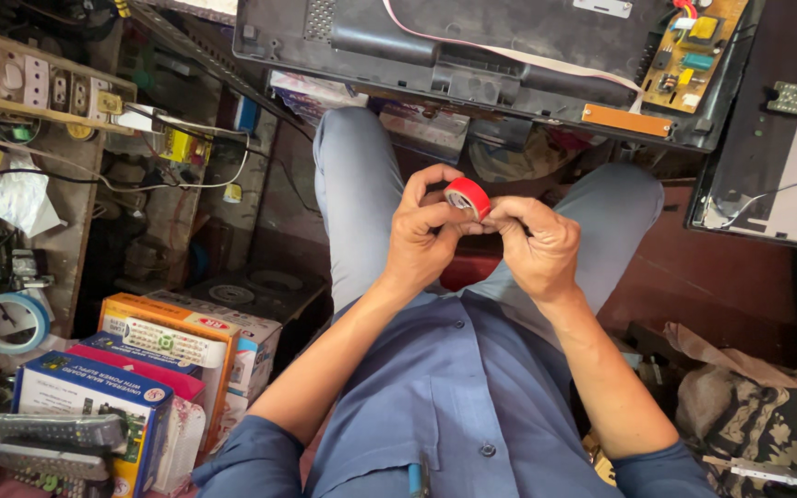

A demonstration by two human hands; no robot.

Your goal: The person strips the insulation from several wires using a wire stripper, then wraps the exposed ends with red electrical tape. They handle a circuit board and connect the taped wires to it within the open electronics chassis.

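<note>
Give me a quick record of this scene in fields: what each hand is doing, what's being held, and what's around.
left hand: left hand grips the red tape roll from the side
right hand: right hand pinches at the roll's edge
held item: small red tape roll, raised over the lap
ahead: opened black device back with a circuit board
left side: stacked boxes, two remote controls, a blue tape roll, a socket board
right side: patterned cloth
</note>
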